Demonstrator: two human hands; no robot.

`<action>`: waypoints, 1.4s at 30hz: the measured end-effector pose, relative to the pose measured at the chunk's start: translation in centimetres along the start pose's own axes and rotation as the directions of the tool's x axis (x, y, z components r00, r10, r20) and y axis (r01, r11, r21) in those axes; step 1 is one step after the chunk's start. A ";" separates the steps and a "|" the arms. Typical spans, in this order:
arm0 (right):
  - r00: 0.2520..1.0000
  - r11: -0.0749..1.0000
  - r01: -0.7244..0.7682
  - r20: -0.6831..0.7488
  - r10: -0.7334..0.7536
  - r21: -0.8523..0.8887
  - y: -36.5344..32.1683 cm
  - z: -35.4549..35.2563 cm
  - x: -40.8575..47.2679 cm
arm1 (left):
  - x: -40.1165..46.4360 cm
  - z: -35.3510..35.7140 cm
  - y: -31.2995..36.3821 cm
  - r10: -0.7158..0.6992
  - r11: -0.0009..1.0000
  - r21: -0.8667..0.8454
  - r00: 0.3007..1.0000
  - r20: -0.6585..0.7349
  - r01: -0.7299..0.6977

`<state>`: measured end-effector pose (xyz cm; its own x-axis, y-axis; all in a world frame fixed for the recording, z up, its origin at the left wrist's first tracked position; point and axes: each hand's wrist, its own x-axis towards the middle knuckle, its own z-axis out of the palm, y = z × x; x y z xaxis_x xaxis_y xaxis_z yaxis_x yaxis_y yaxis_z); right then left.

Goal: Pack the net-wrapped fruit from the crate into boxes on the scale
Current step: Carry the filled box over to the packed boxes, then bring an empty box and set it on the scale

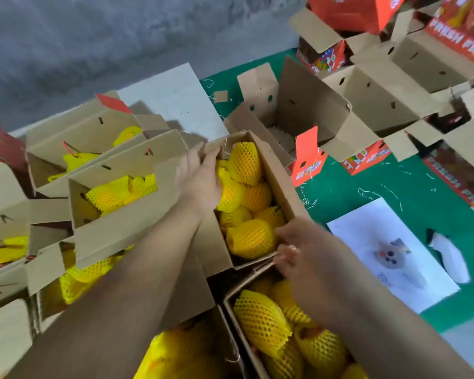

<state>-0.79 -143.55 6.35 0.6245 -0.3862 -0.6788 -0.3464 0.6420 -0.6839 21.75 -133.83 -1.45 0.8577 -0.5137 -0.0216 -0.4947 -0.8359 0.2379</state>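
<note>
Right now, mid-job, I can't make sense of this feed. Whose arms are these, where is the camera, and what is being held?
There is no machine here: these are a person's two bare arms, filmed by a camera worn on their head, looking down. The left hand rests on the net-wrapped fruit inside the open cardboard box in the middle. The right hand has its fingers at that box's near edge; whether they grip it is too blurred to tell. More filled boxes stand to the left, empty boxes at upper right on a green mat. Below, another box of fruit sits near the person.
</note>
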 end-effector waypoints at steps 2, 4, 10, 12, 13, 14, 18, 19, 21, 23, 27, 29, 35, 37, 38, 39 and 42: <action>0.958 0.979 0.194 -0.201 -0.203 -0.063 -1.1 -0.6 2.1 | -4.2 -0.4 -0.6 -0.071 0.990 -0.124 0.997 0.005 0.071; 0.860 0.795 0.366 -0.149 -0.488 -0.484 -2.2 -0.7 4.2 | -9.3 -0.6 -0.5 -0.096 0.961 -0.259 0.995 0.006 0.094; 0.740 0.248 0.509 0.273 -0.614 -0.824 2.0 -1.2 3.6 | -27.1 -1.1 -0.2 -0.148 0.911 -0.404 0.981 -0.122 0.087; 0.662 0.173 0.625 0.400 -0.634 -0.761 4.3 -0.5 0.1 | -32.5 -0.9 -1.1 -0.129 0.928 -0.365 0.982 -0.135 0.072; 0.631 0.136 0.670 0.463 -0.622 -0.730 5.6 0.0 -1.7 | -35.2 -0.7 -1.8 -0.141 0.934 -0.347 0.981 -0.134 0.087; 0.605 0.115 0.716 0.529 -0.595 -0.689 7.1 0.2 -3.5 | -37.6 -0.6 -2.4 -0.156 0.933 -0.345 0.980 -0.120 0.107; 0.581 0.126 0.810 0.755 -0.304 -0.573 13.2 0.3 -9.3 | -44.0 0.6 -3.9 -0.114 0.971 -0.207 0.993 0.024 0.117; 0.565 0.082 0.824 0.801 -0.197 -0.560 14.7 0.1 -10.2 | -44.6 1.1 -3.9 -0.119 0.984 -0.130 0.992 0.049 0.124; 0.565 -0.132 0.820 0.824 0.027 -0.558 17.6 -0.5 -11.2 | -44.7 1.6 -3.3 -0.178 0.984 0.009 0.984 0.020 0.178; 0.599 -0.402 0.766 0.783 0.168 -0.501 19.5 -0.8 -11.7 | -44.6 1.7 -2.6 -0.200 0.975 0.080 0.978 -0.063 0.205; 0.632 -0.570 0.685 0.760 0.155 -0.454 20.5 -1.9 -12.6 | -47.3 2.0 -1.7 -0.276 0.959 -0.094 0.956 -0.102 0.267; 0.595 -0.552 0.722 0.782 0.187 -0.417 20.8 -3.1 -13.6 | -49.5 1.7 -1.7 -0.324 0.932 -0.184 0.945 -0.043 0.311; 0.495 -0.445 0.794 0.865 0.077 -0.415 24.7 -7.5 -17.0 | -55.0 0.6 -1.5 -0.420 0.864 -0.333 0.905 -0.065 0.376; 0.501 -0.407 0.751 0.850 -0.164 -0.521 25.5 -8.5 -17.0 | -55.6 0.2 -2.7 -0.563 0.820 -0.273 0.797 -0.219 0.504; 0.549 -0.347 0.720 0.799 -0.244 -0.601 25.7 -8.6 -17.1 | -55.5 -0.2 -3.3 -0.650 0.757 -0.258 0.732 -0.206 0.600; 0.619 -0.269 0.688 0.738 -0.269 -0.674 25.8 -8.7 -17.1 | -55.3 -0.6 -3.9 -0.702 0.710 -0.231 0.697 -0.148 0.666; 0.727 -0.080 0.627 0.619 -0.297 -0.775 27.0 -8.5 -17.5 | -54.3 -1.9 -5.1 -0.689 0.723 -0.129 0.723 -0.054 0.679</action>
<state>-27.05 -125.09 -2.53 0.9903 -0.0614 -0.1250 -0.1230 -0.8067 -0.5780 -22.03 -101.26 0.32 0.9684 0.2148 -0.1269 0.2429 -0.9279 0.2828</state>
